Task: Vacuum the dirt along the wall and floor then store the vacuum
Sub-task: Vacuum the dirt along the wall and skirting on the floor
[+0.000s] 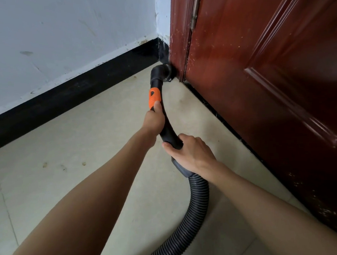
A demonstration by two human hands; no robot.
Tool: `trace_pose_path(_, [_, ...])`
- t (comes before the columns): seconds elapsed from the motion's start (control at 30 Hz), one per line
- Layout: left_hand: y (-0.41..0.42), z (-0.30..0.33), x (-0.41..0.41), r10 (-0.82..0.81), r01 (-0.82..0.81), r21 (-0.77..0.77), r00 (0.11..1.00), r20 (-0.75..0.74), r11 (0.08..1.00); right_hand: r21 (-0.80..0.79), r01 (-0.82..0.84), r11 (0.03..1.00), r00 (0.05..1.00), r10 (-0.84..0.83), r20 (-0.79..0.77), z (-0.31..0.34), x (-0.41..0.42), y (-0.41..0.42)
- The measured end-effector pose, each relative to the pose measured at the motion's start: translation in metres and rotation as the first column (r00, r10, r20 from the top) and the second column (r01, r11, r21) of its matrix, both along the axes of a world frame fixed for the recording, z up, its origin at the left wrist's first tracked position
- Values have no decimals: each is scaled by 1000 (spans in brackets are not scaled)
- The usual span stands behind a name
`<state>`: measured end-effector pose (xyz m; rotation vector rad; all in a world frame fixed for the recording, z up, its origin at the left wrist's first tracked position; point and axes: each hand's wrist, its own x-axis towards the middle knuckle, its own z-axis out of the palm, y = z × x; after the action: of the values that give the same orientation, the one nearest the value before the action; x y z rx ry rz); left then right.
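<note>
A person crouches at the corner where a white wall [59,35] meets a dark red door [269,81], working a vacuum wand [164,115] along the foot of the door frame. The wand's black nozzle [163,71] is pressed into the corner at floor level, just beside the black skirting board [73,93], with its mouth turned toward the frame. The left hand [154,118] grips the wand high up, its thumb lying against the orange collar [154,97]; the right hand [190,150] is wrapped round the lower end of the curved handle, just above the point where the ribbed grey hose [196,208] begins. The wand's long axis runs from the hands forward and slightly left, away from the person, so the dirt being worked lies ahead of both hands, and the left hand is the nearer to the nozzle. That hand will likely steer any sweep along the skirting, with the right following and feeding hose. Specks and stains dot the pale tiled floor [86,152] to the left, well apart from the nozzle and seemingly not yet reached. The vacuum's body is out of sight.
</note>
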<state>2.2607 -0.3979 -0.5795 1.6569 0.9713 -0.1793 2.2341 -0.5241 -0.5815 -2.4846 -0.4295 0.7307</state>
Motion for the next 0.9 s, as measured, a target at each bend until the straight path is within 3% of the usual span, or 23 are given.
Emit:
trace_pose_path(0.23, [18,-3,15,43,-42,-29,999,18,999,37,17,999,999,-16,-28,1,12,17])
trace_pose_path(0.43, [-6,-18,-18,-75,84,-124,994,73,989,98,103,990,992,-95,-77,-7,-26,-19])
trace_pose_path(0.6, [-17,-15,-58,-199,227,-238,971,133,944,202,191,961,967,-149,-207,-10,-67,-39])
trace_pose_path(0.77, [-6,-9,-92,-219,231,-113,970,111,966,248,123,961,925,-20,-380,-11,-91,-32])
trace_pose_path(0.9, [13,0,-103,-242,244,-9,966,89,970,293,81,953,839,94,-537,-6,-91,-15])
